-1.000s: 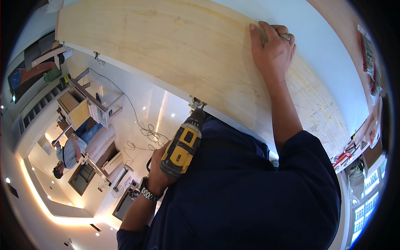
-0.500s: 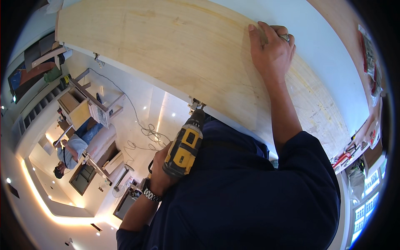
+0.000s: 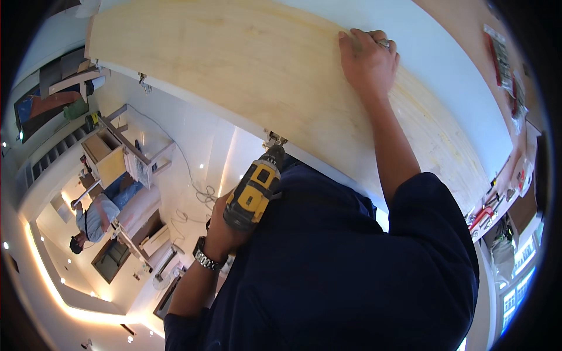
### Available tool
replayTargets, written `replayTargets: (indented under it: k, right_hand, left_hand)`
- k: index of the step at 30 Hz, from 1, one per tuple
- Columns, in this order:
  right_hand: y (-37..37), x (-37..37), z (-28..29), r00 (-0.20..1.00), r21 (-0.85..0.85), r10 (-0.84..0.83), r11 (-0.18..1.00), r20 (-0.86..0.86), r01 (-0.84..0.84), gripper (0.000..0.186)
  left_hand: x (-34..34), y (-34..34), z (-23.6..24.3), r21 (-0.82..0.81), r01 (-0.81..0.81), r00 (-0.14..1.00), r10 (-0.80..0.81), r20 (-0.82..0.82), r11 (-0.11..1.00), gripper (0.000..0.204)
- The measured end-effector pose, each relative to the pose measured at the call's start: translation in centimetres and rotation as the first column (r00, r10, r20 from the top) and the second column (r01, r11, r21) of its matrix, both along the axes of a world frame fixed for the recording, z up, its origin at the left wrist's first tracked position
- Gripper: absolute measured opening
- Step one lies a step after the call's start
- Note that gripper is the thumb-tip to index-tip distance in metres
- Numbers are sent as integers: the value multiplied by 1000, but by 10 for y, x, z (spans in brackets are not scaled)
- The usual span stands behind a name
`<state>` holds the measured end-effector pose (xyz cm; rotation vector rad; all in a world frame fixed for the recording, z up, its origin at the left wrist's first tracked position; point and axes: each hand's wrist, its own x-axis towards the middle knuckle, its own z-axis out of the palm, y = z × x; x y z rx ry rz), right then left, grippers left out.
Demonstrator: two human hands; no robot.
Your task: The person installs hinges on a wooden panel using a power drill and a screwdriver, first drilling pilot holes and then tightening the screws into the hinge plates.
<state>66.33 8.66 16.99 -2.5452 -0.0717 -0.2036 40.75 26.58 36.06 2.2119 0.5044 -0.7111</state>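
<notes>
My left hand (image 3: 225, 228), watch on the wrist, grips a yellow-and-black cordless drill (image 3: 252, 193) from below. The drill's front meets a metal hinge (image 3: 275, 139) on the near edge of a long pale plywood board (image 3: 216, 58). My right hand (image 3: 367, 61), with a ring, is closed over the board's far edge, beside the pale blue surface (image 3: 456, 64) beyond it. A second hinge (image 3: 145, 82) sits farther left on the same edge. The drill hides where its bit lands.
At left, another person (image 3: 102, 213) is among wooden frames and boxes (image 3: 108, 158). A looped cable (image 3: 206, 196) runs across the pale area below the board. A red clamp (image 3: 481, 217), other tools and plastic packets (image 3: 500, 58) line the right side.
The view has shifted slightly. My right hand and the drill appear a little higher and farther left. The drill stays at the hinge, and both grips look the same.
</notes>
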Motion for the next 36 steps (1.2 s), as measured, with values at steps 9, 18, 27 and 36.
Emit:
replayTargets:
  k: [9,18,27,36]
  right_hand:
    - [-2,-2,-6,996,-100,60,994,66,-54,39]
    - [31,-128,16,934,-169,329,921,-140,-350,69]
    - [78,-174,20,933,-262,237,914,-273,-309,97]
    - [79,-169,8,934,-324,167,906,-316,-272,104]
  left_hand:
    - [-3,24,-20,-115,-125,991,119,-60,986,29]
    - [-157,89,-52,-216,-285,921,329,210,934,21]
    - [-397,75,-216,-176,-807,584,806,-99,564,17]
    - [-535,7,-298,-69,-779,620,749,-233,624,19]
